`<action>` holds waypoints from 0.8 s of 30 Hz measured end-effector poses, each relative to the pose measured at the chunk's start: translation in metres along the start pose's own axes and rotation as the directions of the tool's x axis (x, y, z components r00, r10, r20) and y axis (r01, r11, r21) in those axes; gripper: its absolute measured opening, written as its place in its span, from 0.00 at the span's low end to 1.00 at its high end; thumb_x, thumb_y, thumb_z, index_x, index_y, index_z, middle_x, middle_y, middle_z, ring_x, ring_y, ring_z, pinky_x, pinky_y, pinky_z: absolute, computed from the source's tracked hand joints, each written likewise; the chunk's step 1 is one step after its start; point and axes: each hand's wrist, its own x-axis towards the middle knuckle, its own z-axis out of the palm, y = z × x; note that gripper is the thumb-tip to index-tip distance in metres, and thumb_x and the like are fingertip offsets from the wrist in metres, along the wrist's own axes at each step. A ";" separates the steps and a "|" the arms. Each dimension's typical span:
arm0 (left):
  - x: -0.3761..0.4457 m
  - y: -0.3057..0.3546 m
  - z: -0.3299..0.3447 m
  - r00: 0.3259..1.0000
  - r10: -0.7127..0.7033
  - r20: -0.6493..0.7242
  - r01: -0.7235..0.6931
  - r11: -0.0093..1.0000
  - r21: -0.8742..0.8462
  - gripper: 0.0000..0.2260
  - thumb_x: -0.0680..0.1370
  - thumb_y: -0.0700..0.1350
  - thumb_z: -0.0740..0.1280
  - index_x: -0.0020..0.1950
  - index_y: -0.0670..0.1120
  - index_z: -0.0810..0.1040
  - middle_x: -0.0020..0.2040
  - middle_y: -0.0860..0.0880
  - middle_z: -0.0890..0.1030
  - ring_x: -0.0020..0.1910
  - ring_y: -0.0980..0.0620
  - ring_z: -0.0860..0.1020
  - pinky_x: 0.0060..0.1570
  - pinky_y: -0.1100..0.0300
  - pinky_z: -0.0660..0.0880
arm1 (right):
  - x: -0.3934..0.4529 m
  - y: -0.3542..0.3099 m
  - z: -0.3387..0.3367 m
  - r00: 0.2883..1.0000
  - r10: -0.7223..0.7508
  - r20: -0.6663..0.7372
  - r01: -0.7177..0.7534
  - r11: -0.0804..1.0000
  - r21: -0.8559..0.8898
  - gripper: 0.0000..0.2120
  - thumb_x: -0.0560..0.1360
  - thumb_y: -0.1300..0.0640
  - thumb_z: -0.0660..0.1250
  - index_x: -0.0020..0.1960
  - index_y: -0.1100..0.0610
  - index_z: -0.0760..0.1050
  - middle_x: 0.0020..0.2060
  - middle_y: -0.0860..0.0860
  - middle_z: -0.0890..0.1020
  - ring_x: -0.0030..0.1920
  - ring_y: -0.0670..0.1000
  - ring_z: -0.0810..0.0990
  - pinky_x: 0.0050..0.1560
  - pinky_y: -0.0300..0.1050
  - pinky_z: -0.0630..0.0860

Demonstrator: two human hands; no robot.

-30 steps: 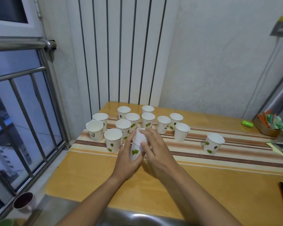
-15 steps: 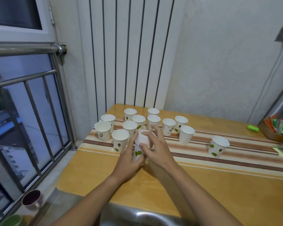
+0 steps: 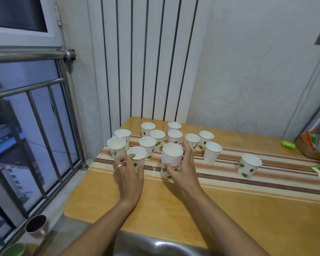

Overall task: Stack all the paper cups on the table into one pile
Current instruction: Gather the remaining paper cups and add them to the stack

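Curled round the nested stack of paper cups [image 3: 171, 164], the right hand [image 3: 183, 168] has a closed grip on it, thumb on the near side and fingers wrapped round the right side up to the rims. That stack stands upright on the striped runner [image 3: 266, 174] laid across the tabletop [image 3: 174, 215]. Left of it, the left hand [image 3: 128, 174], a ring on one finger, has its grip closing on a single cup [image 3: 137, 158]: fingertips sit at the near rim and the left side, the thumb at the cup's right wall.

Behind these two, loose cups crowd the far left corner, rims nearly touching; one cup [image 3: 116, 149] stands just beside the tabletop's left edge, next to the window rail [image 3: 26, 89]. Another plain cup [image 3: 212, 152] stands to the right of the stack, and a lone cup with leaves [image 3: 248, 168] is well apart further right.

Bare wood lies open between the runner and the near edge, where both forearms cross. At the far right sit a green object [image 3: 288, 145] and a box of packets [image 3: 315, 146].
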 end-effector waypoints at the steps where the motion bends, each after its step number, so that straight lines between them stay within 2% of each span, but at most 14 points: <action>1: 0.000 -0.002 0.002 1.000 0.001 -0.003 -0.001 1.000 -0.013 0.16 0.78 0.40 0.76 0.64 0.41 0.79 0.64 0.40 0.69 0.64 0.37 0.72 0.62 0.41 0.74 | -0.001 0.001 0.001 0.999 0.046 0.021 -0.047 0.997 0.055 0.51 0.74 0.53 0.79 0.83 0.44 0.47 0.81 0.45 0.61 0.79 0.46 0.62 0.77 0.46 0.64; 4: 0.003 -0.003 0.006 1.000 -0.002 -0.003 0.002 0.997 -0.073 0.12 0.79 0.39 0.75 0.59 0.39 0.78 0.65 0.38 0.70 0.63 0.36 0.74 0.64 0.39 0.76 | -0.005 0.010 0.006 0.989 0.121 0.084 -0.132 0.981 0.139 0.52 0.73 0.51 0.80 0.83 0.41 0.47 0.75 0.37 0.66 0.74 0.43 0.67 0.72 0.43 0.68; 7: 0.003 0.004 0.007 1.000 0.003 0.009 -0.001 0.991 -0.131 0.08 0.80 0.37 0.73 0.58 0.40 0.77 0.66 0.38 0.71 0.63 0.36 0.75 0.64 0.37 0.76 | -0.009 0.022 0.012 0.983 0.154 0.102 -0.166 0.979 0.122 0.43 0.74 0.52 0.80 0.80 0.46 0.57 0.70 0.38 0.72 0.72 0.45 0.73 0.62 0.30 0.72; 8: 0.003 0.008 0.005 1.000 0.008 0.005 -0.007 0.990 -0.143 0.08 0.80 0.37 0.72 0.57 0.40 0.77 0.67 0.39 0.71 0.64 0.38 0.75 0.64 0.38 0.75 | -0.010 0.023 0.013 0.983 0.158 0.097 -0.170 0.977 0.129 0.41 0.74 0.52 0.79 0.79 0.46 0.59 0.70 0.39 0.74 0.71 0.46 0.74 0.61 0.29 0.72; 11: 0.005 0.023 -0.001 0.997 0.055 -0.058 -0.066 0.975 -0.210 0.07 0.82 0.40 0.70 0.57 0.43 0.74 0.68 0.41 0.70 0.66 0.42 0.72 0.66 0.44 0.72 | -0.010 0.027 0.016 0.985 0.152 0.082 -0.163 0.975 0.148 0.39 0.74 0.50 0.79 0.78 0.46 0.60 0.71 0.42 0.76 0.69 0.44 0.75 0.63 0.36 0.75; 14: 0.012 0.044 -0.008 0.989 0.060 -0.137 -0.107 0.926 -0.362 0.08 0.82 0.45 0.65 0.57 0.42 0.72 0.70 0.41 0.67 0.70 0.48 0.71 0.67 0.57 0.69 | -0.011 0.029 0.018 0.986 0.146 0.081 -0.157 0.975 0.156 0.38 0.75 0.49 0.78 0.77 0.46 0.60 0.71 0.42 0.76 0.69 0.44 0.76 0.60 0.31 0.74; 16: 0.018 0.060 -0.012 0.982 0.074 -0.175 -0.143 0.893 -0.427 0.11 0.82 0.47 0.63 0.56 0.40 0.72 0.70 0.41 0.66 0.70 0.62 0.69 0.67 0.67 0.67 | -0.012 0.030 0.020 0.986 0.147 0.074 -0.157 0.975 0.156 0.38 0.75 0.49 0.78 0.76 0.45 0.60 0.70 0.41 0.77 0.68 0.44 0.77 0.59 0.31 0.75; 17: 0.021 0.067 -0.013 0.978 0.089 -0.191 -0.167 0.879 -0.446 0.11 0.82 0.47 0.63 0.56 0.39 0.72 0.70 0.41 0.66 0.69 0.65 0.68 0.66 0.71 0.66 | -0.012 0.030 0.020 0.986 0.148 0.072 -0.158 0.975 0.156 0.38 0.75 0.49 0.78 0.77 0.45 0.60 0.69 0.41 0.77 0.67 0.43 0.77 0.59 0.31 0.76; 20: 0.031 0.082 -0.012 0.971 0.126 -0.203 -0.211 0.851 -0.481 0.11 0.82 0.46 0.64 0.56 0.39 0.72 0.68 0.43 0.66 0.66 0.54 0.72 0.64 0.67 0.70 | -0.012 0.031 0.021 0.989 0.134 0.060 -0.141 0.979 0.148 0.37 0.74 0.49 0.78 0.75 0.46 0.61 0.68 0.41 0.78 0.67 0.44 0.78 0.59 0.37 0.78; 22: 0.035 0.090 -0.009 0.974 0.163 -0.160 -0.221 0.849 -0.481 0.11 0.81 0.47 0.65 0.56 0.39 0.73 0.66 0.45 0.66 0.65 0.61 0.71 0.63 0.69 0.70 | -0.012 0.031 0.020 0.991 0.126 0.053 -0.132 0.981 0.143 0.37 0.75 0.49 0.77 0.76 0.46 0.61 0.69 0.40 0.78 0.67 0.42 0.78 0.60 0.40 0.78; 24: 0.037 0.095 -0.006 0.973 0.214 -0.082 -0.228 0.860 -0.456 0.11 0.81 0.46 0.66 0.58 0.40 0.74 0.65 0.44 0.68 0.64 0.70 0.68 0.61 0.75 0.66 | -0.012 0.031 0.019 0.991 0.121 0.055 -0.128 0.982 0.141 0.38 0.75 0.51 0.77 0.77 0.45 0.60 0.69 0.40 0.78 0.67 0.41 0.78 0.61 0.39 0.78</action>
